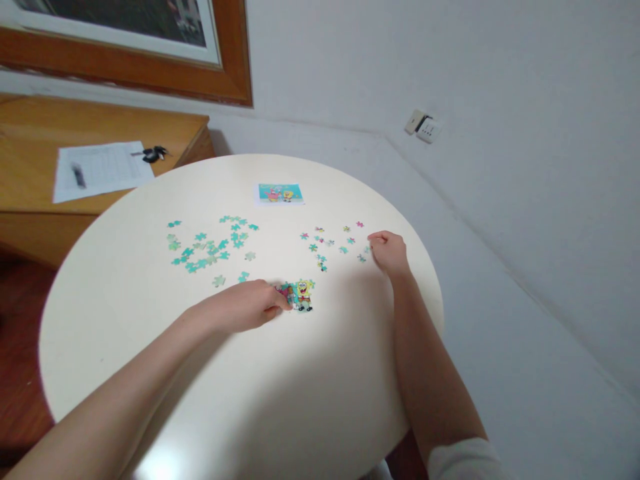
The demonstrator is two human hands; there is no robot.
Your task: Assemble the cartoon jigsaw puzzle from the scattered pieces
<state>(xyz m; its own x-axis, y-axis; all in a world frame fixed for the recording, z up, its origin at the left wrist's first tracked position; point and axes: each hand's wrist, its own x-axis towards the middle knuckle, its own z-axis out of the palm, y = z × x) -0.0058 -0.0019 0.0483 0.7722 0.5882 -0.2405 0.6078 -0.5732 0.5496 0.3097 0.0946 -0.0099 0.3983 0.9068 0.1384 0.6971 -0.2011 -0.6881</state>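
Observation:
A round cream table [300, 373] carries a jigsaw. My left hand [250, 305] lies near the table's middle, fingers curled, its fingertips pressing on the left edge of a small joined patch of puzzle [299, 295] showing yellow and pink cartoon figures. My right hand [389, 252] rests further right, fingers bent in a pinch at the edge of a scatter of mixed-colour loose pieces [327, 245]. What its fingertips hold I cannot make out. A larger spread of teal loose pieces [210, 247] lies left of centre. A small reference picture [280, 193] lies flat at the far side.
A wooden desk [30, 133] stands behind the table at the left, with a printed sheet [100, 170] and a dark small object [154, 154] on it. A framed picture [150, 47] hangs above. A wall socket [424, 126] sits on the right wall.

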